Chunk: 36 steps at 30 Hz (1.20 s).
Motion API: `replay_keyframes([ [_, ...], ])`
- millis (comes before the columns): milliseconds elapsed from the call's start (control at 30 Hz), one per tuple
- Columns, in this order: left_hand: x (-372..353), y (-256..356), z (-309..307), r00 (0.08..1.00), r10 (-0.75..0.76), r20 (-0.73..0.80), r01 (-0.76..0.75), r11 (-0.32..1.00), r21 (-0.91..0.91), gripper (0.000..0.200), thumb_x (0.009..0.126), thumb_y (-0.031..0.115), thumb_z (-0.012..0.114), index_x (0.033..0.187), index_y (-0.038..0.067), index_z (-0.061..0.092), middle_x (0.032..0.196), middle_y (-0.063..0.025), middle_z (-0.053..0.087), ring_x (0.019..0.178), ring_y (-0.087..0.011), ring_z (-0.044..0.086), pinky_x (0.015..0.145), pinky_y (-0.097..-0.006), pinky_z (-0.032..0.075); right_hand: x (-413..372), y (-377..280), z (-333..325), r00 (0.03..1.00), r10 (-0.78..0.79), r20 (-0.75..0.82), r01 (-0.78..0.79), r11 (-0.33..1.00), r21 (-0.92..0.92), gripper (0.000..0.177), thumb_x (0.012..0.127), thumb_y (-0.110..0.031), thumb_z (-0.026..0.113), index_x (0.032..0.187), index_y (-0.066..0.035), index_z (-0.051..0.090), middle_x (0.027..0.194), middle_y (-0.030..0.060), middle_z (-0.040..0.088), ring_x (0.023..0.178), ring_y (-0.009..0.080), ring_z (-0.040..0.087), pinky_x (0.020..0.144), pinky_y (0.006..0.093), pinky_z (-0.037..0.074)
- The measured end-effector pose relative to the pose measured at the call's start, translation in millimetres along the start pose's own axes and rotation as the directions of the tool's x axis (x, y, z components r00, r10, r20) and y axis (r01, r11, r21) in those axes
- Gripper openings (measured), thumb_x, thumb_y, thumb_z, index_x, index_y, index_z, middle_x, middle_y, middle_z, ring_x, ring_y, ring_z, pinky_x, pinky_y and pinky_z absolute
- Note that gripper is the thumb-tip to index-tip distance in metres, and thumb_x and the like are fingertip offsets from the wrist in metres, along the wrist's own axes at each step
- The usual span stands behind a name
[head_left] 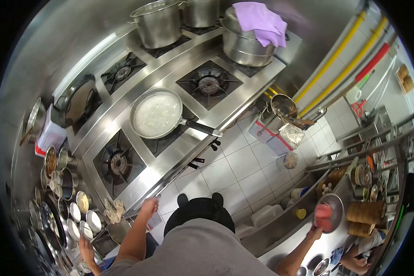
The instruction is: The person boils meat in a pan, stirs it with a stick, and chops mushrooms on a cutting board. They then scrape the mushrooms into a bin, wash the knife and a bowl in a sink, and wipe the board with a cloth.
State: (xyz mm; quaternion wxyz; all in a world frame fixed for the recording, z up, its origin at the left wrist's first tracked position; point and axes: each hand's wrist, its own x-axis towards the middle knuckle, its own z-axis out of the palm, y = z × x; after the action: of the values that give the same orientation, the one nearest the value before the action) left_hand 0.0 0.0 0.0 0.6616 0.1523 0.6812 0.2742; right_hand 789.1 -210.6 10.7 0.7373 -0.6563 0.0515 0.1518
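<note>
My right hand [314,233] grips the rim of a metal bowl [338,209], out at the right over the counter. Inside the bowl lie pink-red pieces [323,216] that look like raw meat or fish. My left hand [149,208] is closed in a loose fist by the front edge of the stove [138,195], with nothing visible in it. On the stove, a frying pan [156,113] holds pale, bubbling liquid, and its black handle points toward the front edge.
Large pots [158,27] stand at the back; a purple cloth [261,20] covers one. At the left are several small containers [93,221] and another person's hand [86,248]. A ladle container [273,126] sits right of the stove. Another person's arm [354,260] shows lower right.
</note>
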Motion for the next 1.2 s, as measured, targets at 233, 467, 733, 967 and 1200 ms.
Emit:
replay_keyframes([
  [233, 3.9, 76.8, 57.0, 0.951, 0.217, 0.221, -0.196, 0.974, -0.117, 0.020, 0.084, 0.008, 0.057, 0.066, 0.009, 0.049, 0.055, 0.0019, 0.044, 0.044, -0.0083, 0.036, 0.043, -0.0254, 0.027, -180.2, -12.9, 254.6, 0.918, 0.128, 0.376, -0.066, 0.983, -0.173, 0.020, 0.097, -0.016, 0.057, 0.114, -0.006, 0.058, 0.101, 0.0088, 0.066, 0.078, 0.0211, 0.066, 0.054, 0.0322, 0.055],
  [467, -7.2, 46.1, -6.0, 0.960, 0.276, 0.039, -0.274, 0.961, -0.044, 0.021, 0.085, 0.009, 0.057, 0.065, 0.008, 0.052, 0.056, 0.0016, 0.046, 0.047, -0.0077, 0.039, 0.044, -0.0245, 0.028, -323.2, -3.9, 508.9, 0.423, -0.326, 0.845, 0.719, 0.689, -0.094, 0.022, 0.087, -0.010, 0.057, 0.098, 0.008, 0.065, 0.078, 0.0109, 0.066, 0.073, 0.0135, 0.059, 0.064, 0.0330, 0.049],
  [733, -47.9, -66.9, -47.2, 0.865, 0.091, -0.494, -0.323, 0.854, -0.409, 0.020, 0.083, 0.009, 0.056, 0.064, 0.011, 0.050, 0.056, 0.0059, 0.040, 0.044, -0.0043, 0.032, 0.040, -0.0234, 0.023, -445.8, 37.0, 699.4, -0.077, -0.212, 0.974, 0.859, 0.482, 0.173, 0.015, 0.090, -0.009, 0.056, 0.083, 0.003, 0.059, 0.062, 0.0241, 0.062, 0.054, 0.0345, 0.067, 0.053, 0.0442, 0.052],
  [967, -82.6, -105.3, 64.6, 0.672, -0.075, -0.737, -0.628, 0.468, -0.621, 0.026, 0.086, 0.009, 0.056, 0.065, 0.016, 0.042, 0.055, 0.0059, 0.035, 0.045, -0.0065, 0.032, 0.041, -0.0241, 0.025, -468.0, 58.3, 777.6, -0.409, -0.148, 0.900, 0.789, 0.439, 0.430, 0.014, 0.087, -0.008, 0.058, 0.080, 0.004, 0.056, 0.070, 0.0294, 0.061, 0.071, 0.0480, 0.064, 0.062, 0.0501, 0.051],
  [1200, -98.1, -138.1, 168.8, 0.672, -0.154, -0.725, -0.651, 0.344, -0.676, 0.026, 0.087, 0.013, 0.057, 0.067, 0.017, 0.040, 0.057, 0.0044, 0.035, 0.047, -0.0077, 0.033, 0.042, -0.0254, 0.029, -472.9, 71.4, 792.6, -0.507, -0.125, 0.853, 0.756, 0.411, 0.509, 0.015, 0.086, -0.008, 0.055, 0.087, 0.005, 0.061, 0.076, 0.0319, 0.063, 0.078, 0.0491, 0.064, 0.069, 0.0523, 0.051],
])
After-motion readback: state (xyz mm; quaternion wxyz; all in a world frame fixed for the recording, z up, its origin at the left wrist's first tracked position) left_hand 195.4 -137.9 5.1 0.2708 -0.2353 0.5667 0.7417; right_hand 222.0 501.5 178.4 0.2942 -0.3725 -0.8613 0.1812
